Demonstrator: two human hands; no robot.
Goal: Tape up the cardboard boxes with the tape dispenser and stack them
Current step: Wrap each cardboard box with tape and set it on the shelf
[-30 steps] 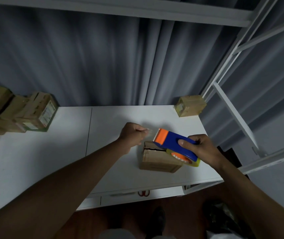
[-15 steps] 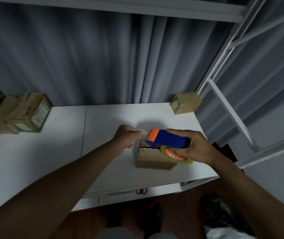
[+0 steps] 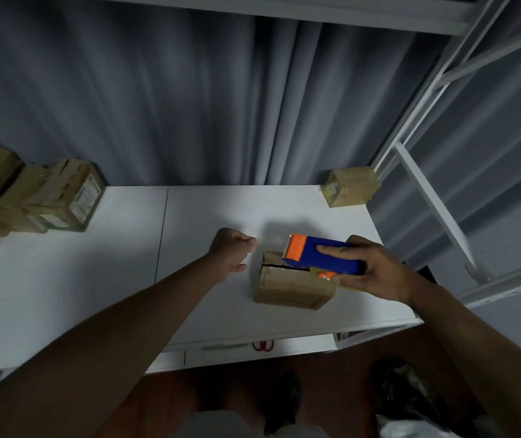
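A small cardboard box (image 3: 291,287) lies on the white table (image 3: 126,279), its top seam showing as a dark slit. My right hand (image 3: 370,267) grips a blue and orange tape dispenser (image 3: 322,255) held just over the box's far right side. My left hand (image 3: 234,248) hovers left of the box and pinches the clear tape end (image 3: 254,238), which stretches toward the dispenser's orange head. The tape itself is faint and hard to see.
A pile of several cardboard boxes (image 3: 31,197) stands at the table's far left. A single taped box (image 3: 351,191) sits at the far right corner by a white metal rack (image 3: 426,191). Grey curtains hang behind. Red scissors (image 3: 263,345) lie on a ledge below the front edge.
The dispenser has levelled out from a tilt and come lower over the box. My left hand keeps its pinch on the tape end, staying left of the box.
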